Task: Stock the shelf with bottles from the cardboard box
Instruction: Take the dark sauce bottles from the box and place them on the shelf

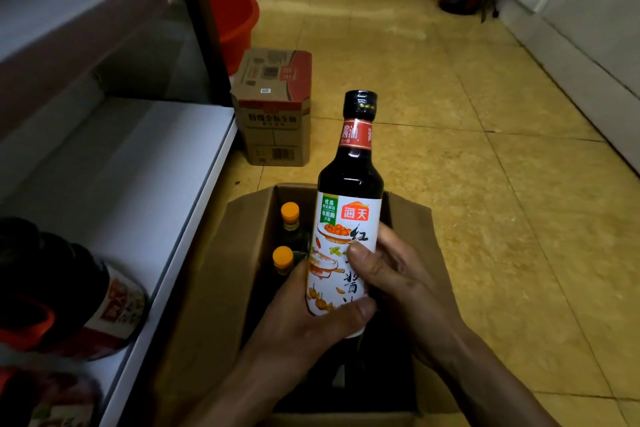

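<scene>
Squarely between left grip (311, 317) and right grip (393, 276), bottle (353, 184) above cardboard box (214, 288)

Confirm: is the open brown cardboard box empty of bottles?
No, two orange-capped bottles stand inside the open brown cardboard box, left of the dark white-labelled sauce bottle held by the left hand and right hand.

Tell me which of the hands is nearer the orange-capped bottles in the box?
Left. The left hand grips the dark bottle just right of the orange-capped bottles; the right hand holds that bottle's other side, farther away.
</scene>
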